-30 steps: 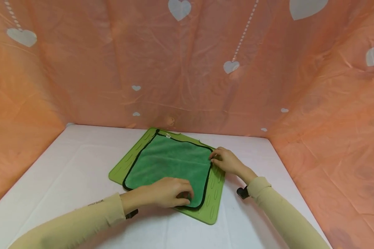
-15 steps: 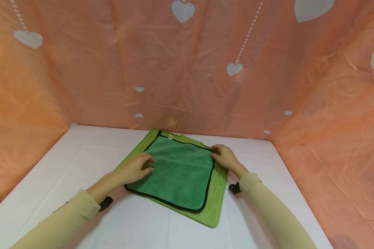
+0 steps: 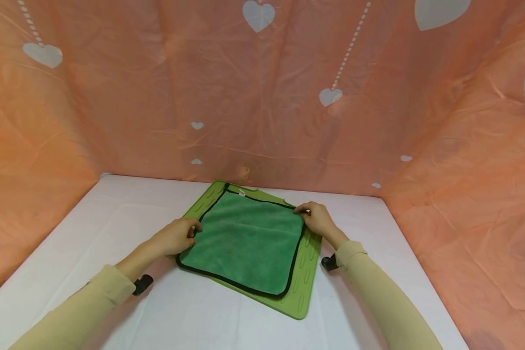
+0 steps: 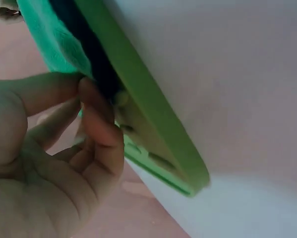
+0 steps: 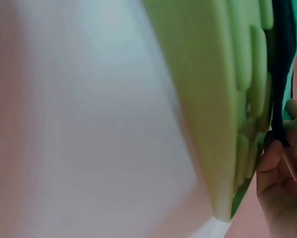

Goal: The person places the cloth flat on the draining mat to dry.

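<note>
A green cloth [image 3: 245,243] with a black border lies spread over a lime-green mat [image 3: 302,291] that has raised oblong ridges. At the cloth's left edge is my left hand [image 3: 174,237]; in the left wrist view its thumb and fingertips pinch the dark border [image 4: 84,44]. My right hand [image 3: 319,218] is at the far right corner. Seen from the right wrist, thumb and fingers pinch that corner's black trim [image 5: 282,64], close over the mat's ridges. A small white tag [image 3: 242,193] shows on the cloth's far edge.
The mat sits on a white-covered table [image 3: 113,214]. Behind it hangs an orange curtain [image 3: 262,121] with pale hearts, and more of the same fabric walls both sides. A dark wrist device [image 3: 143,284] is strapped under the left sleeve, another [image 3: 329,263] under the right.
My left hand has moved left from the cloth's near edge to its left edge and now pinches the border. The right hand has shifted slightly onto the far right corner and grips it.
</note>
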A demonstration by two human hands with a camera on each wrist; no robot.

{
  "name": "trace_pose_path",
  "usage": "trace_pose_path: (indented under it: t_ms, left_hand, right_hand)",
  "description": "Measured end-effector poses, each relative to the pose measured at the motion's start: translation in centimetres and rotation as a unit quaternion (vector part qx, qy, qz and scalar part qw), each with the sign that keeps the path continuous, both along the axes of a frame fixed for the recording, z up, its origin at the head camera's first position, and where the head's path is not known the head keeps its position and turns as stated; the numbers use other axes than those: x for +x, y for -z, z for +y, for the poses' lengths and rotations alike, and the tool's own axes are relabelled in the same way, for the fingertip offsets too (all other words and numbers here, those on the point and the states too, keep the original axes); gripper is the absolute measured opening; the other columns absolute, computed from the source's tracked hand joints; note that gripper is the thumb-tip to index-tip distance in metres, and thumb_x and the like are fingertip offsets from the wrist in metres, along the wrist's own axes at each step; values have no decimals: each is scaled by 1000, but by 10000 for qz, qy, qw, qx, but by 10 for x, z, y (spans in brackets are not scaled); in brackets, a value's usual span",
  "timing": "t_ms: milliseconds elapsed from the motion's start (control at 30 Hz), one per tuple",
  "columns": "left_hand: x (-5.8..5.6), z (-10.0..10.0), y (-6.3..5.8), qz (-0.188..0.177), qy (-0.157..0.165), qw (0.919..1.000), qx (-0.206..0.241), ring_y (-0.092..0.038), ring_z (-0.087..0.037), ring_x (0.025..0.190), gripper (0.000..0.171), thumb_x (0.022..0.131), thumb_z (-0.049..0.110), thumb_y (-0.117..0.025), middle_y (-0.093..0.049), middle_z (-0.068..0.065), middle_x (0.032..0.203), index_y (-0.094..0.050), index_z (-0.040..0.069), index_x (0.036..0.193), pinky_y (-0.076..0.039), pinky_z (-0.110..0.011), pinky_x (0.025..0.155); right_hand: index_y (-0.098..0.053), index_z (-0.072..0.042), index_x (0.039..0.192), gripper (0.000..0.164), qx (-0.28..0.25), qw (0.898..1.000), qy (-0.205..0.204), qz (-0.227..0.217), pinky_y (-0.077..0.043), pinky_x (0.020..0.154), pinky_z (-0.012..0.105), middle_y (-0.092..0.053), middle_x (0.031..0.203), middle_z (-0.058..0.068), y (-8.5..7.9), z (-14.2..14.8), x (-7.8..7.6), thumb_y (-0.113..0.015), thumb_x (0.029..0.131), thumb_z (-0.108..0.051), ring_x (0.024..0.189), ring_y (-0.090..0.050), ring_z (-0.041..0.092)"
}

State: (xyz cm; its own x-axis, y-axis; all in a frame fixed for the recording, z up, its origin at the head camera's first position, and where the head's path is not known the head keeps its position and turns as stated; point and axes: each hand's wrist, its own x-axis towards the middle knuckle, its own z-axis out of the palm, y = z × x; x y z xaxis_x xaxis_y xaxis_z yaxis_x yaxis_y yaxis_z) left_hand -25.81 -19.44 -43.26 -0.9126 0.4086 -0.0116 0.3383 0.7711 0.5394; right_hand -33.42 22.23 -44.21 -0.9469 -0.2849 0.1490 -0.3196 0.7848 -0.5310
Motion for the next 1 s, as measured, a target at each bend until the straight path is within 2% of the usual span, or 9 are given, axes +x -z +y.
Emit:
trace_pose_path:
  t_ms: [100,200,333,433,500,633,867,1000]
  left_hand:
    - [-1,3,1,-21,-39,10000,89,-51,-16,65,25,93,-6,-62,-59,-3,79,-69,-4,117,-44,-31,59]
    - [-2,5,1,-74,-168,9998,14,-51,-16,64,26,94,-5,-62,-59,-3,80,-70,-1,118,-43,-30,58]
    - [0,2,-2,-82,-303,9993,-190,-52,-17,68,26,95,5,-68,-59,-3,85,-70,2,120,-43,-32,58]
    - [4,-1,-4,-29,-325,9991,-282,-54,-17,71,28,95,13,-71,-60,-3,88,-68,2,121,-45,-33,58]
    - [8,-3,-4,6,-302,9991,-298,-55,-17,72,30,95,16,-72,-60,-2,90,-67,2,121,-46,-33,58]
    - [19,-10,-2,0,-280,9993,-251,-54,-15,71,31,95,16,-74,-60,-2,90,-66,1,122,-46,-33,57]
    - [34,-11,0,-200,-288,9994,-29,-50,-13,63,33,95,13,-73,-55,2,76,-65,-2,123,-41,-31,55]
    - [40,-10,0,-89,-324,9993,-160,-49,-13,63,34,95,14,-74,-53,2,75,-65,-1,123,-40,-30,54]
  right_hand:
    - [-79,-5,116,29,0,10000,69,17,-50,72,39,-67,129,21,-2,4,1,-56,101,4,87,-64,27]
    - [-78,-5,119,28,-41,9998,185,-33,-50,70,37,-67,132,21,-3,9,3,-57,101,3,84,-64,26]
    - [-76,-5,120,29,96,9998,113,-130,-55,81,45,-66,133,22,-1,15,3,-58,100,2,99,-68,35]
    - [-76,-4,120,28,273,9996,-31,-101,-54,88,51,-67,130,22,-4,17,2,-60,98,1,105,-67,37]
    - [-76,-4,120,27,324,9994,-73,-59,-54,88,51,-68,126,21,-8,15,1,-61,98,-1,101,-65,34]
    - [-73,-2,123,26,211,9994,-286,-3,-54,89,52,-68,124,19,-15,0,-9,-63,100,-5,105,-66,35]
    - [-71,-1,128,27,85,9977,-648,-162,-55,92,50,-70,125,16,-18,-35,-27,-61,104,-10,110,-66,34]
    - [-72,-1,127,27,98,9968,-773,-168,-54,96,49,-71,124,17,-18,-57,-38,-61,105,-13,112,-67,35]
